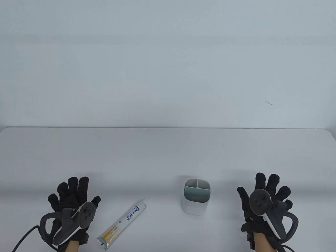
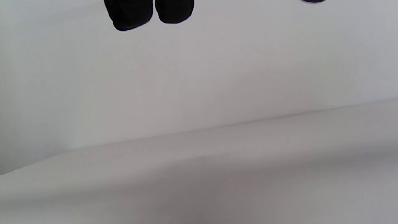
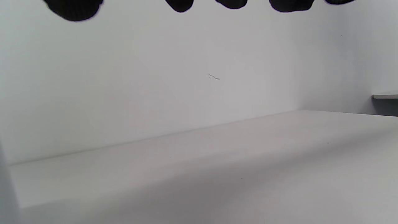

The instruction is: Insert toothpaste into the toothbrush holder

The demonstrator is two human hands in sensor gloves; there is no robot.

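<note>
Table view: toothpaste (image 1: 122, 223) lies flat at the worktop's near edge, left of the toothbrush holder (image 1: 196, 196) — left hand (image 1: 70, 203) and right hand (image 1: 265, 203) spread, empty. Wrist views: only fingertips (image 2: 129, 14) — bare worktop (image 3: 217, 174). Risk: the light holder tips if nudged.

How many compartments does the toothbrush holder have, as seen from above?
3: the toothbrush holder shows two small compartments at its far side and one large compartment nearer the person. All look empty.

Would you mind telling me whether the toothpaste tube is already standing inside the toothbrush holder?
No, the toothpaste tube lies flat on the table, left of the toothbrush holder and apart from it.
</note>
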